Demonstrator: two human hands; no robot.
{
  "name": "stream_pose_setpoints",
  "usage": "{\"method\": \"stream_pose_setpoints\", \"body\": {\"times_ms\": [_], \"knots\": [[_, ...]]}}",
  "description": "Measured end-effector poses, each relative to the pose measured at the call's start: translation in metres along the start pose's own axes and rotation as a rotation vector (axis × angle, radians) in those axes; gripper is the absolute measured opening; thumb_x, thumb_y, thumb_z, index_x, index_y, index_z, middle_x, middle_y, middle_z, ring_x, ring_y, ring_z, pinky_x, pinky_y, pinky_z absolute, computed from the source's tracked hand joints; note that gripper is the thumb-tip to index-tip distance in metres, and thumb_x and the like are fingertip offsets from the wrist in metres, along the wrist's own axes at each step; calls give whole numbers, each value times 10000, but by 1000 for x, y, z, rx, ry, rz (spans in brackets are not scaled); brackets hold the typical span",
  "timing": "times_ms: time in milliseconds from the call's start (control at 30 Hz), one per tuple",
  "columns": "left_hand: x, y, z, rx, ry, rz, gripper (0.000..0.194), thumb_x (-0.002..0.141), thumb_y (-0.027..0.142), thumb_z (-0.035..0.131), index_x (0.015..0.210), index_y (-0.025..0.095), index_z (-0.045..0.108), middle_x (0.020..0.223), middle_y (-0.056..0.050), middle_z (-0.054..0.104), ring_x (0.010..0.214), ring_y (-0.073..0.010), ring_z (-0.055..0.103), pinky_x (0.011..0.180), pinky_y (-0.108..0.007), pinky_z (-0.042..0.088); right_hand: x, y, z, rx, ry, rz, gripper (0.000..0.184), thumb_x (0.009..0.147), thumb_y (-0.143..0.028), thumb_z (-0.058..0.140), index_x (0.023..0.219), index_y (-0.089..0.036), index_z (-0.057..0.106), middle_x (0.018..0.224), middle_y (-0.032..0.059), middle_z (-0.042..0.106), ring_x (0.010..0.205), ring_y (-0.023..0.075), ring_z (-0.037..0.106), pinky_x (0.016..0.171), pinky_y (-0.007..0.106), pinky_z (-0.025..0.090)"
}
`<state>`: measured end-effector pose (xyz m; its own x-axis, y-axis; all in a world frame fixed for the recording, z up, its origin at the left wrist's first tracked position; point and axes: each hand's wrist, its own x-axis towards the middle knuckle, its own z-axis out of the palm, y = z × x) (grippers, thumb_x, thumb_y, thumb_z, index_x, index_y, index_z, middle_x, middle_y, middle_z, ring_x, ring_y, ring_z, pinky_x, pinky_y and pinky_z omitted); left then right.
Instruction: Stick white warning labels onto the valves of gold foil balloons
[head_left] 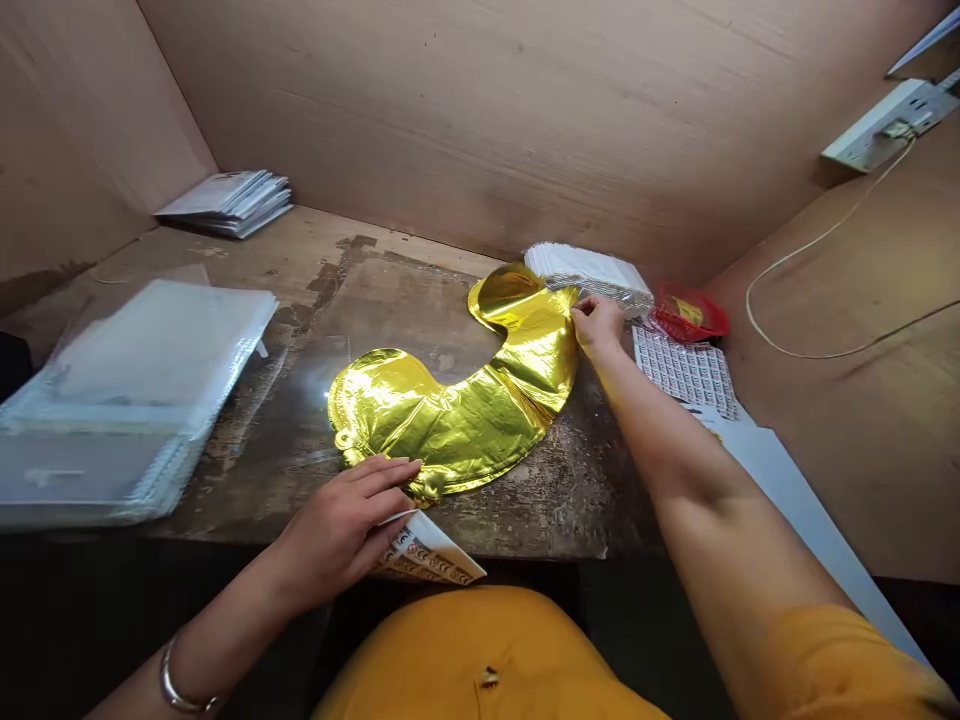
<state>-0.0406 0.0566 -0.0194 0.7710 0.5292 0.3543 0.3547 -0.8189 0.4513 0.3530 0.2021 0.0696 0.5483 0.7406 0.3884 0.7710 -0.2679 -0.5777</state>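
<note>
Yellow shirt (487, 655) is nearest; left to right, clear sleeves (150, 345) lie stacked, the left hand (345, 520), fingers together, touches the gold foil shape (472, 425) on the table (517, 525), clasping a sticker sheet (435, 558); the right hand (598, 322) pinches the foil's right edge

Foil shape (480, 420): gold, shiny, creased, curved approx. like a hook, seamed edge; lies flat on counter (525, 520). Sticker sheet (431, 555): wht, w/ rows of printed "CE" marks, tilted, at counter's near edge, nr foil's lower L end.
</note>
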Motion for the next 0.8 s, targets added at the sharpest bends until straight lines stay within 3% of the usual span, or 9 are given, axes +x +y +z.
{"method": "stream_pose_setpoints", "body": {"times_ms": [100,200,233,333,433,533,667,733,800], "knots": [[1,-2,0,-39,4,-17,161,900,200,506,945,205,661,1303,-79,603,1181,-225,570,1033,-407,452,-19,-3,-10,-3,50,-26,114,752,-104,481,737,-165,576,797,87,627,818,212,579,835,412,439],[1,2,-6,-161,32,-53,153,887,185,523,928,196,670,1282,-92,613,1141,-217,594,1043,-413,439,-88,-29,-32,45,-24,-158,164,839,-180,466,923,-179,608,930,76,658,895,193,596,850,362,455],[0,5,-9,-225,54,-64,149,881,181,532,926,192,674,1268,-96,619,1128,-215,602,1042,-409,437,-119,-40,-41,71,-106,-238,157,853,-224,498,949,-196,618,947,58,672,893,183,609,849,340,462],[-3,23,-18,-468,150,-231,141,880,191,549,922,185,684,1146,-81,670,1026,-185,637,926,-322,500,-206,-67,-69,81,-635,-643,318,857,-343,584,1134,-187,599,1031,92,689,929,221,633,827,350,486],[-3,43,-21,-758,267,-641,184,877,313,587,856,153,676,864,-50,696,782,-147,648,689,-239,528,-254,-73,-80,83,-826,-594,225,868,-319,581,1050,-191,611,920,61,697,800,195,635,710,313,495],[-5,52,-13,-1078,277,-875,256,814,385,669,888,139,666,776,-27,681,674,-122,624,618,-222,518,-256,-64,-71,159,-973,-349,198,866,-309,563,704,-196,554,613,-22,572,563,118,521,510,235,403],[-10,53,-1,-1291,392,-951,262,716,329,766,860,136,663,801,-20,705,704,-115,636,688,-232,534,-235,-52,-61,248,-1191,-168,293,831,-374,594,618,-195,503,546,-45,467,507,95,435,438,221,335],[-11,54,1,-1301,417,-977,235,702,318,771,761,127,647,719,-3,686,640,-99,612,643,-216,523,-230,-52,-64,215,-1188,-205,247,835,-372,595,668,-195,556,579,-35,524,526,107,476,460,233,369],[-10,57,1,-1293,426,-990,237,698,318,768,704,126,629,656,14,659,584,-84,580,595,-201,505,-231,-58,-68,148,-1018,-360,154,841,-349,606,792,-203,621,698,-3,624,626,143,562,552,267,440]]}}
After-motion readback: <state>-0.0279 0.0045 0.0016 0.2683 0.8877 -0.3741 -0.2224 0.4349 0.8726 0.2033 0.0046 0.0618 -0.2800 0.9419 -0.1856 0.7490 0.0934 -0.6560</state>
